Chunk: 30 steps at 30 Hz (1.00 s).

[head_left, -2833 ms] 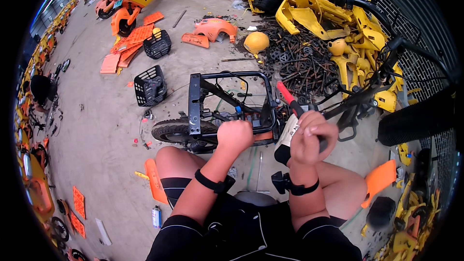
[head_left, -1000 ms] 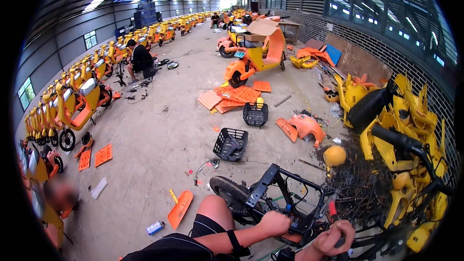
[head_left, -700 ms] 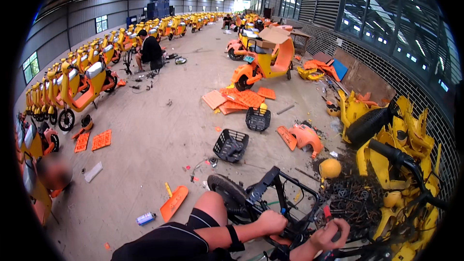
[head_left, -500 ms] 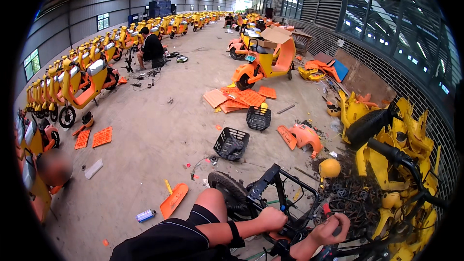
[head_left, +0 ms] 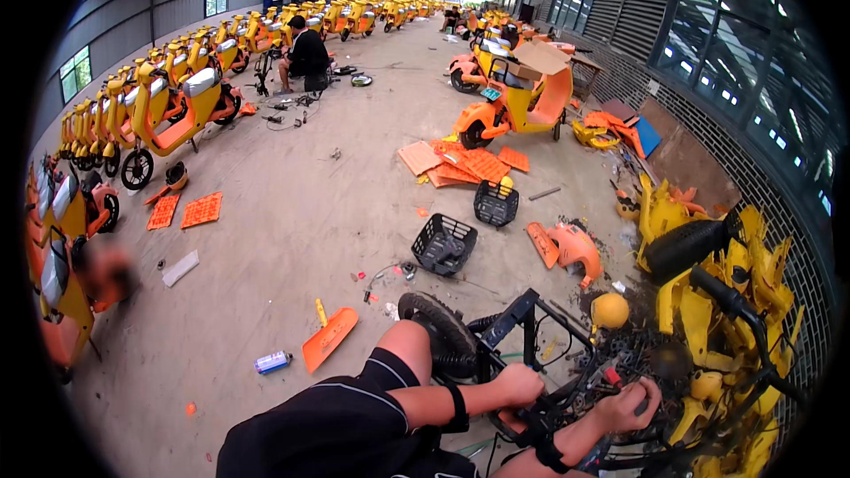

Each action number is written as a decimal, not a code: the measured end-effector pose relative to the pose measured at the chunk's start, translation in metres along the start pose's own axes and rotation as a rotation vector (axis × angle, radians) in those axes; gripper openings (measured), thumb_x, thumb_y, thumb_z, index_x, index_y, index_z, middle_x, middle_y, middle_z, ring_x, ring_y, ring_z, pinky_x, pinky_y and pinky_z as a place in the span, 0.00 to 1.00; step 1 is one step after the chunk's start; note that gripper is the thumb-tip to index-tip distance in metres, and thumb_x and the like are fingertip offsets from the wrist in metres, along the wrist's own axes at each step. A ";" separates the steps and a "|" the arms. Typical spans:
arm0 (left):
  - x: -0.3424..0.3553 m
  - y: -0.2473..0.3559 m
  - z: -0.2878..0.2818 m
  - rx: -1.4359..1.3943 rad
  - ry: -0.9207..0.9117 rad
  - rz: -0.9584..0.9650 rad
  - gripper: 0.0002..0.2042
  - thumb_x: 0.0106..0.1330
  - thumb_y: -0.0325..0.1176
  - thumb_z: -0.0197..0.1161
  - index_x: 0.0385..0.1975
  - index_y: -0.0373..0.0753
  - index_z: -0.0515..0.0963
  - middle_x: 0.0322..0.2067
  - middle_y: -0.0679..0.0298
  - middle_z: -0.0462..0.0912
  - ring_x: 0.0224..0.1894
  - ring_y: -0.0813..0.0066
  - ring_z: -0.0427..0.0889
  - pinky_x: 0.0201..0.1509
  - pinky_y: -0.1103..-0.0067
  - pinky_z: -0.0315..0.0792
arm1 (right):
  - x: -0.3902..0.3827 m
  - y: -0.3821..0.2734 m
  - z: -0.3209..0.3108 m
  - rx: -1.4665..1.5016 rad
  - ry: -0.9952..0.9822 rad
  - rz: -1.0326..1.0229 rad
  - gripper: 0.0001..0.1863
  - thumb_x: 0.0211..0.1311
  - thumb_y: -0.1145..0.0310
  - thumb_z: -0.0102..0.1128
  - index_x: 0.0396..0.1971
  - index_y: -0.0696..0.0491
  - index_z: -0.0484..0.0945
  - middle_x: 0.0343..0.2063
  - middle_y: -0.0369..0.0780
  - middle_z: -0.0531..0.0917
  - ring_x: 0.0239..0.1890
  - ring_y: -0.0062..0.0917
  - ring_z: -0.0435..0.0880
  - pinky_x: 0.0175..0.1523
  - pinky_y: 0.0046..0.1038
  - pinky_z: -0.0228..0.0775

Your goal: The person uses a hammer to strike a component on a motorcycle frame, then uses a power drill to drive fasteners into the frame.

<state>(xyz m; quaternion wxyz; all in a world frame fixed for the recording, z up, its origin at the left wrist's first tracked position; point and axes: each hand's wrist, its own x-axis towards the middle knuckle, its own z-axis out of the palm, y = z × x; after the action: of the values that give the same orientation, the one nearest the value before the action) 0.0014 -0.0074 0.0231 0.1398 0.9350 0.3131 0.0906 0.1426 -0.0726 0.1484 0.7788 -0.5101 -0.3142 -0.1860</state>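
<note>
A stripped black scooter frame [head_left: 511,319] with a wheel [head_left: 447,332] lies in front of my bent leg. My left hand [head_left: 518,384] is closed in a fist at the lower part of the frame; what it grips is hidden. Right of it, my right hand [head_left: 630,405] is wrapped round a tool with a red-and-black handle [head_left: 612,375], held upright beside the frame. Behind that tool is a dark heap of metal parts [head_left: 575,363], and at the right a black handlebar [head_left: 724,294] rises over broken yellow panels [head_left: 682,319].
Rows of yellow scooters [head_left: 177,111] line the left. A co-worker [head_left: 305,57] sits among parts. An orange-yellow scooter [head_left: 531,106], orange boards [head_left: 469,164], black baskets [head_left: 443,243], an orange panel [head_left: 328,336] and a spray can [head_left: 273,363] lie or stand around the floor [head_left: 266,257].
The view has swung up from my lap to the warehouse, then shifted slightly, so the scene sits further right. Both hands stay closed at the frame, the right still on the tool.
</note>
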 end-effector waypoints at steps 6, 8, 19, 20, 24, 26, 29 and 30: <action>0.015 0.002 0.005 0.007 -0.075 0.014 0.09 0.48 0.39 0.65 0.21 0.43 0.87 0.25 0.57 0.88 0.30 0.58 0.89 0.35 0.64 0.82 | -0.005 0.024 -0.022 0.099 0.038 -0.240 0.07 0.58 0.79 0.53 0.33 0.62 0.79 0.25 0.39 0.78 0.20 0.18 0.69 0.25 0.22 0.60; 0.012 -0.022 0.010 0.121 -0.044 -0.024 0.08 0.48 0.41 0.66 0.18 0.46 0.87 0.25 0.60 0.88 0.28 0.61 0.89 0.30 0.64 0.81 | -0.018 0.020 -0.003 0.339 -0.027 -0.116 0.06 0.56 0.80 0.56 0.33 0.60 0.80 0.25 0.41 0.79 0.23 0.19 0.71 0.28 0.22 0.62; 0.014 0.000 0.015 0.006 -0.017 0.029 0.08 0.48 0.39 0.66 0.22 0.44 0.86 0.23 0.56 0.87 0.27 0.56 0.88 0.33 0.64 0.82 | -0.025 -0.050 -0.087 -0.633 -0.312 0.024 0.14 0.73 0.63 0.63 0.47 0.58 0.84 0.37 0.39 0.85 0.38 0.20 0.81 0.48 0.25 0.73; 0.010 -0.006 0.012 -0.007 0.044 0.012 0.07 0.47 0.38 0.66 0.21 0.43 0.86 0.23 0.56 0.87 0.27 0.55 0.88 0.33 0.64 0.82 | -0.027 -0.066 -0.089 -0.666 -0.385 0.154 0.15 0.74 0.62 0.63 0.48 0.58 0.84 0.35 0.39 0.86 0.33 0.18 0.80 0.42 0.23 0.74; 0.014 -0.003 0.016 -0.041 0.031 0.055 0.07 0.47 0.37 0.66 0.20 0.42 0.86 0.22 0.54 0.86 0.27 0.55 0.88 0.32 0.64 0.82 | -0.031 -0.077 -0.146 -0.539 -0.493 0.636 0.19 0.73 0.69 0.61 0.58 0.63 0.78 0.36 0.41 0.86 0.30 0.17 0.82 0.37 0.22 0.77; 0.015 0.001 0.016 -0.040 0.020 0.034 0.07 0.47 0.36 0.65 0.20 0.42 0.86 0.23 0.54 0.86 0.26 0.56 0.88 0.32 0.64 0.82 | -0.041 -0.067 -0.164 -0.396 -0.601 0.910 0.23 0.71 0.69 0.63 0.61 0.63 0.75 0.32 0.41 0.85 0.26 0.18 0.80 0.34 0.22 0.75; 0.016 0.005 0.012 -0.010 0.003 0.035 0.08 0.48 0.39 0.66 0.22 0.42 0.86 0.24 0.54 0.87 0.27 0.55 0.88 0.32 0.64 0.82 | -0.053 -0.026 -0.173 -0.309 -0.831 1.348 0.22 0.70 0.66 0.63 0.59 0.62 0.76 0.23 0.36 0.79 0.17 0.16 0.73 0.23 0.19 0.64; 0.014 0.004 0.012 -0.002 0.004 0.048 0.09 0.49 0.40 0.67 0.22 0.42 0.86 0.24 0.54 0.87 0.27 0.55 0.88 0.33 0.64 0.82 | -0.056 -0.022 -0.161 -0.275 -0.772 1.450 0.16 0.71 0.63 0.64 0.49 0.61 0.78 0.19 0.32 0.75 0.13 0.14 0.68 0.18 0.19 0.55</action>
<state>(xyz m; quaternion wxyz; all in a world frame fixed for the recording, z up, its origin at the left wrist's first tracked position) 0.0180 -0.0039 0.0138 0.1377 0.9418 0.2910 0.0963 0.1360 -0.2296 0.0795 0.4739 -0.7043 -0.1273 0.5130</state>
